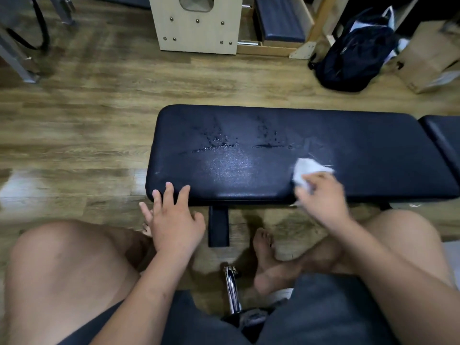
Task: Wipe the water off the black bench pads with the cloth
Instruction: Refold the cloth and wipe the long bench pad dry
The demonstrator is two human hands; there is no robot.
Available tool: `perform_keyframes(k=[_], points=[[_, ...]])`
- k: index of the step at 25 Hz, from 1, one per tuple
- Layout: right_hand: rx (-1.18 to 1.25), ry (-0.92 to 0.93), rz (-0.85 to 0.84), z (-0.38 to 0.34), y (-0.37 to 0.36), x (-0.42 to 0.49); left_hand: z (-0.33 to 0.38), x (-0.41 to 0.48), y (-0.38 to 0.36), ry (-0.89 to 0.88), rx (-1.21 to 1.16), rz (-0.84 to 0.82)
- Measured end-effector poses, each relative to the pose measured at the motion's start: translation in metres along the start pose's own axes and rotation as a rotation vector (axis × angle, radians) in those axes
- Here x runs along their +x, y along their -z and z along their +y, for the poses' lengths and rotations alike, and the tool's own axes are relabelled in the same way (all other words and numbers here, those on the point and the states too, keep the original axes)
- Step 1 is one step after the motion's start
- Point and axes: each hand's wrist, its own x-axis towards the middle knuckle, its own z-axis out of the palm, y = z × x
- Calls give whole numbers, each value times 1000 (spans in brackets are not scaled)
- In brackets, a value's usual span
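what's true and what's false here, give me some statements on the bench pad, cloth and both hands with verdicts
1. The right hand grips the crumpled white cloth on the long black padded bench pad. True.
2. The left hand holds a second cloth. False: it holds nothing; its straight fingers rest on the pad's near edge.
3. Water droplets lie on the pad's middle. True.
4. The cloth sits left of the droplets. False: it sits to their right.
5. A dark fabric backpack lies on the wooden plank floor beyond the bench. True.

Wood-plank floor [99,115]; plywood box [196,23], black backpack [353,53] behind.
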Motion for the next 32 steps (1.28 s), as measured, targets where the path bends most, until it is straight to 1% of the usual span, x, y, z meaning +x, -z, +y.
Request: perform_keyframes(k=[2, 4, 6, 7, 9, 10, 11, 13, 15, 18, 20, 22, 24, 27, 30, 32], points=[[95, 232, -61, -48, -33, -18, 2, 0, 1, 4, -16, -5], [82, 417, -177, -82, -56, -25, 3, 1, 1, 14, -27, -16], [13, 550, -252, -87, -58, -25, 7, -1, 1, 40, -52, -26], [-54, 597, -250, -80, -54, -22, 9, -1, 1, 54, -72, -28], [-281, 699, -192, -53, -40, -11, 14, -1, 1, 74, -100, -31], [-380, 709, -163, -40, -32, -4, 16, -1, 1, 83, -105, -32], [-428, 694, -146, -31, -24, 1, 18, -1, 0, 90, -106, -31], [-465, 676, -153, -25, -14, 5, 20, -2, 0, 93, -100, -21], [-407, 680, -193, -27, -16, 0, 20, -3, -1, 82, -87, -16], [-284, 676, -203, -28, -26, -5, 16, -4, -3, 67, -59, -19], [-306, 726, -183, -21, -36, -4, 13, -4, -4, 52, -50, -26], [-390, 799, -163, -17, -45, -1, 14, -6, -6, 43, -46, -29], [-415, 882, -115, -35, -56, 1, 15, -7, -6, 48, -46, -22], [-355, 1042, -110, -101, -86, -8, 9, -7, -6, 39, -19, -21], [-378, 1070, -122, -144, -112, -13, 3, -7, -3, 68, -25, -51], [-476, 1060, -125, -140, -113, -10, 3, -8, -5, 71, -14, -45]])
